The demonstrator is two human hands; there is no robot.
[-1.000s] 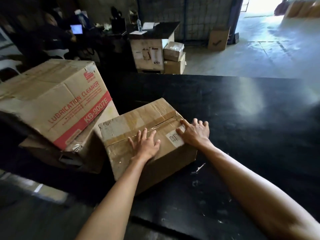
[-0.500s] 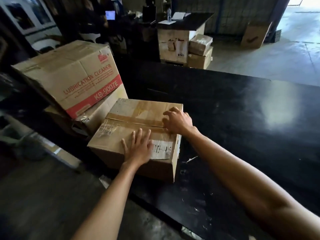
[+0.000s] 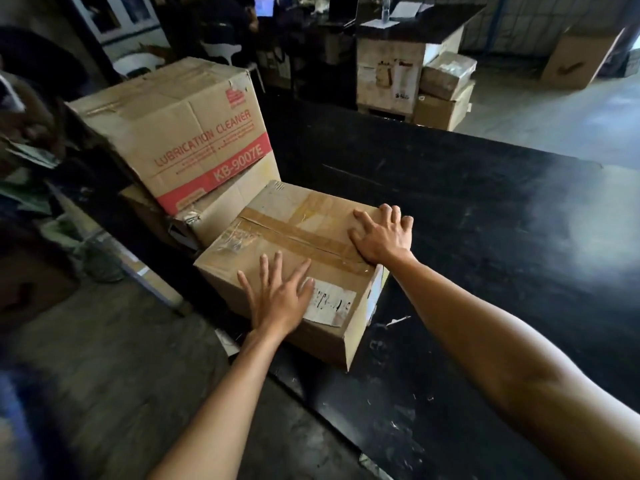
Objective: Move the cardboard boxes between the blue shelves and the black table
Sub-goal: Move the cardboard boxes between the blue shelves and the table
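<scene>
Right now both hands lie flat on the taped cardboard box (image 3: 298, 247), which sits on the black table (image 3: 485, 237) at its near-left edge, w/ the near corner of the box about level w/ that edge. Left hand (image 3: 277, 299) is palm down, fingers spread, on the near part of the box top beside the torn white label (image 3: 329, 304). Right hand (image 3: 384, 237) is palm down w/ fingers spread at the far-right corner of the same top. Neither hand is closed round anything; they press on the lid, no grasp.

Step in hand, as I judge it: settling or sliding this box into place on the table, or getting set to pick it up; can't tell which. Next move prob. calls for shifting the palms to opposite sides of the box for a proper hold, or a push further in from the table edge.

Count: 3 boxes at this end of the table, i.e. the taped box, the "LUBRICATION CLEANER" box (image 3: 180, 133) just behind-left of it, and a plain box (image 3: 228, 202) under that one. Beyond the table approx. 4 more cartons stand on the floor. Blue shelves not in view.
</scene>
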